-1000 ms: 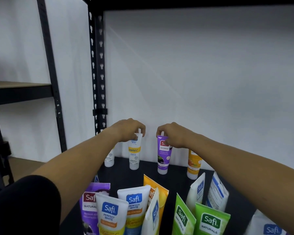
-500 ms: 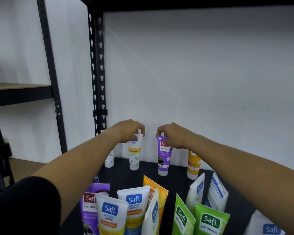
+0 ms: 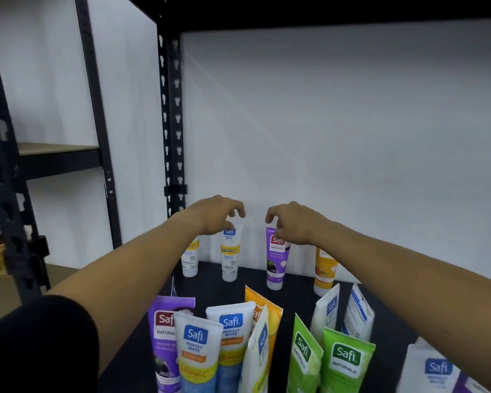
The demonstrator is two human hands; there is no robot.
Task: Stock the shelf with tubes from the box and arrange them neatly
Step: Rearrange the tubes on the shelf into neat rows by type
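Note:
Along the back of the black shelf [image 3: 296, 300] stand four tubes, caps down: a white one [image 3: 190, 260], a white and yellow tube [image 3: 229, 255], a purple tube [image 3: 275, 260] and an orange tube [image 3: 323, 272]. My left hand [image 3: 214, 215] hovers just over the top of the white and yellow tube, fingers loosely curled and spread, holding nothing. My right hand [image 3: 294, 222] hovers the same way over the purple tube's top; whether its thumb still touches it I cannot tell. The box is out of view.
Nearer me stand more tubes: purple [image 3: 165, 336], two white Perfect White [image 3: 196, 350], an orange one [image 3: 271, 310], two green [image 3: 346, 364] and white ones at the right [image 3: 357, 313]. A perforated black upright [image 3: 170, 109] rises at the left. Another rack's shelf [image 3: 57, 150] lies further left.
Both hands pinched the tops of the white and yellow tube and the purple tube before. Now their fingers have spread and lifted slightly. Both tubes stand on their own.

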